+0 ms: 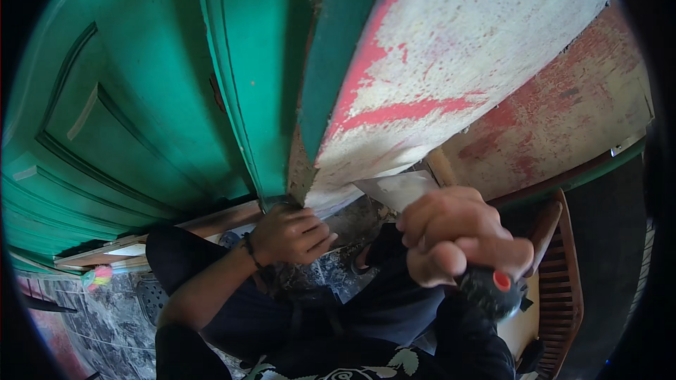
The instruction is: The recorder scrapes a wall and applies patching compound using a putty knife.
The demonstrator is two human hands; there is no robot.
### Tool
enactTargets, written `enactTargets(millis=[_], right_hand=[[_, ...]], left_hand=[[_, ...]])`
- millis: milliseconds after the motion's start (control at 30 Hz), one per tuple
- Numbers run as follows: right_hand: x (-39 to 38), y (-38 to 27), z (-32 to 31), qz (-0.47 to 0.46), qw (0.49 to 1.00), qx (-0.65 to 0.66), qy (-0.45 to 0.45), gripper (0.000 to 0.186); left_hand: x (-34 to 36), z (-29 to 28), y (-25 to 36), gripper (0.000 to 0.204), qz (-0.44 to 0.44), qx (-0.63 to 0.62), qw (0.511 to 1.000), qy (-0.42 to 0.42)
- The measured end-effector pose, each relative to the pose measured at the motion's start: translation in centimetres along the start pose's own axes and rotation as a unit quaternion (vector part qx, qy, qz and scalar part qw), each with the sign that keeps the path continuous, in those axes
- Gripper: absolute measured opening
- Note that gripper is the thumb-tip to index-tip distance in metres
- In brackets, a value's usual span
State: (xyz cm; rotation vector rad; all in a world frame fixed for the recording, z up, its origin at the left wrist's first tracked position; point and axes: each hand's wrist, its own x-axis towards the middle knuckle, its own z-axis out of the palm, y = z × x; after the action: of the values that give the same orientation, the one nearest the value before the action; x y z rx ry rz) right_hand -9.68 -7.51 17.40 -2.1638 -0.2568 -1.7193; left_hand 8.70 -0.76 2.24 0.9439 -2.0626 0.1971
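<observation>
One pale wall [458, 42] looks rough (pink-streaked, too).

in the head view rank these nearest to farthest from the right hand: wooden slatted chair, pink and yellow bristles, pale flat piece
From the right hand:
1. pale flat piece, at its fingers
2. wooden slatted chair, to its right
3. pink and yellow bristles, far left

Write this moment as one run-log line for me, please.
left hand: by green frame, grip unclear | right hand: holding scraper near wall | wall: whitish, patchy red
</observation>
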Motion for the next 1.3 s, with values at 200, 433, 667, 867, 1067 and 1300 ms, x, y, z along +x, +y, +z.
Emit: enactTargets(millis=[200, 433, 667, 867, 1067, 1300], right_hand=[[1.1, -2.2, -1.4, -0.054, 0.995, -0.009, 0.085, 0.036], [-0.6, -2.0, -1.0, -0.107, 0.980, -0.024, 0.168, 0.040], [-0.9, -0.2, -1.3, -0.110, 0.983, -0.003, 0.148, 0.038], [0.0, -2.1, -2.5, -0.134, 0.973, 0.045, 0.181, 0.040], [0.4, -2.0, -2.0, -0.140, 0.971, 0.044, 0.188, 0.037], [-2.1, 0.4, -0.6, -0.033, 0.987, 0.031, 0.156, 0.038]], left_hand=[[-0.7, -0.3, -0.1, 0.022, -0.030, -0.023, 0.999, -0.005], [-0.5, -0.2, 0.0, 0.022, -0.026, -0.012, 1.000, -0.006], [-0.3, 0.2, -0.2, 0.017, -0.017, -0.002, 0.999, -0.030], [0.0, 0.3, -0.2, 0.015, -0.014, -0.016, 1.000, -0.022], [-0.4, 0.2, -0.3, 0.016, -0.025, -0.017, 0.999, -0.029], [0.2, 0.1, -0.1, 0.020, -0.039, -0.003, 0.998, -0.044]])
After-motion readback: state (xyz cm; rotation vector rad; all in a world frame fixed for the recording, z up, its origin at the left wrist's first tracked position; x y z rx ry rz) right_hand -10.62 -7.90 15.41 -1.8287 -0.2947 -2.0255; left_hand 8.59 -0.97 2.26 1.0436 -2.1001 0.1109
